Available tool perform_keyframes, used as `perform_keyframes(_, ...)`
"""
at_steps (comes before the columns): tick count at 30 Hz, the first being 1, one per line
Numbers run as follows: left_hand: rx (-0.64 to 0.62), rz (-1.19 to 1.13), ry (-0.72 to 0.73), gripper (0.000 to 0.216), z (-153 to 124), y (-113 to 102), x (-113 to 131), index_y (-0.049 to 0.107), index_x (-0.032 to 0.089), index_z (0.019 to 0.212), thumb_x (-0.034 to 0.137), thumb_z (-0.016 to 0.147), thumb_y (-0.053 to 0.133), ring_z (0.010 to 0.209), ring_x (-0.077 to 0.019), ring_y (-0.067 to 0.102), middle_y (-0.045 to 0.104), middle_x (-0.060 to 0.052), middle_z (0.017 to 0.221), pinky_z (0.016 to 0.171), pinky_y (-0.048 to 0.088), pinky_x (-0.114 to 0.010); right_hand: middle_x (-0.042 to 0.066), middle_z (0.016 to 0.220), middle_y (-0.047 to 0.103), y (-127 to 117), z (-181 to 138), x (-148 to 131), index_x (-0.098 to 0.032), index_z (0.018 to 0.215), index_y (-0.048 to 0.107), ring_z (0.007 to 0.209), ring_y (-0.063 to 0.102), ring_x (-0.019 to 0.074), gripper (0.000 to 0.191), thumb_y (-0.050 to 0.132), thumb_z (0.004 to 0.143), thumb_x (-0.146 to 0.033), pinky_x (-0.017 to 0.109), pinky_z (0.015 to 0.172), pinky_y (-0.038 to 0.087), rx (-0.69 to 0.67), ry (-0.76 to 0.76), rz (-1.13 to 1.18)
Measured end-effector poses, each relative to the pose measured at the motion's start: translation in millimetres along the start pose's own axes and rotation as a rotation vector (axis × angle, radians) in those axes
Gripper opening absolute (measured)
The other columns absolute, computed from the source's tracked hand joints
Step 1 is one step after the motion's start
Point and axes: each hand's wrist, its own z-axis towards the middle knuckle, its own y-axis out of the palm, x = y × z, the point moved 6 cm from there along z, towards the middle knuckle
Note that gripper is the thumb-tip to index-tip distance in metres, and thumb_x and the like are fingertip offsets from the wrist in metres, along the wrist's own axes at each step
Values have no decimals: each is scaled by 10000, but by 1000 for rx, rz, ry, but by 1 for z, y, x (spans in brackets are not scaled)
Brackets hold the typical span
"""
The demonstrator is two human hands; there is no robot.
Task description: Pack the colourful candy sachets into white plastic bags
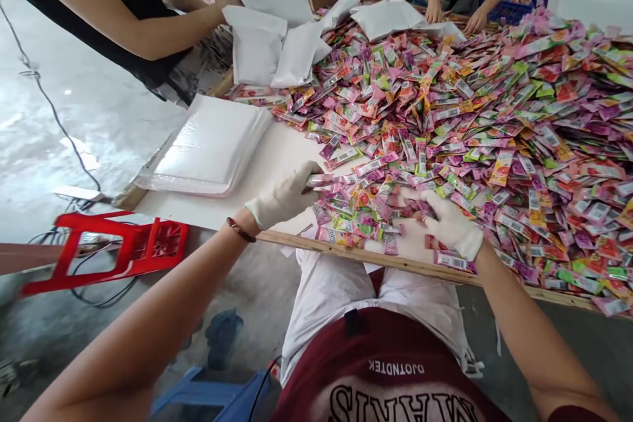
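Note:
Both my hands wear white gloves at the near edge of a table (232,204). My left hand (284,198) is closed around a small bunch of sachets (321,179) held level at the left edge of the heap. My right hand (450,224) lies on the heap with its fingers curled over loose sachets. A huge pile of small colourful sachets (494,119), pink, green, orange and purple, covers most of the table.
A stack of white padded mailers (208,145) lies at the table's left corner, more white bags (277,39) behind. One person's arm (148,26) reaches in from the left; another person's hands (455,16) rest at the far edge. A red stool (123,250) lies on the floor.

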Motion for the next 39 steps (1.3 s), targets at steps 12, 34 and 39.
perform_keyframes(12,-332,253,155,421,-22,58,-12,701,267,1079,117,717,547,965,-230,658,711,-67,1042,890,457,-366,134,1112,680,109,46,-99,-180,1126,619,981,667,264,328,660,802,-207,353,837,502,-276,-2,-249)
perform_keyframes(34,-293,309,100,408,-37,57,-24,685,236,1076,110,742,487,892,-227,623,632,-81,992,868,492,-371,-3,766,608,14,-45,29,-225,946,592,732,558,188,154,561,834,-326,302,698,466,116,96,255)
perform_keyframes(39,-187,160,49,292,-46,44,-26,671,202,1020,187,786,498,936,-219,621,628,-93,1028,848,512,-339,37,913,645,6,-47,40,-224,987,587,869,599,215,185,583,846,-344,335,800,499,219,86,299)
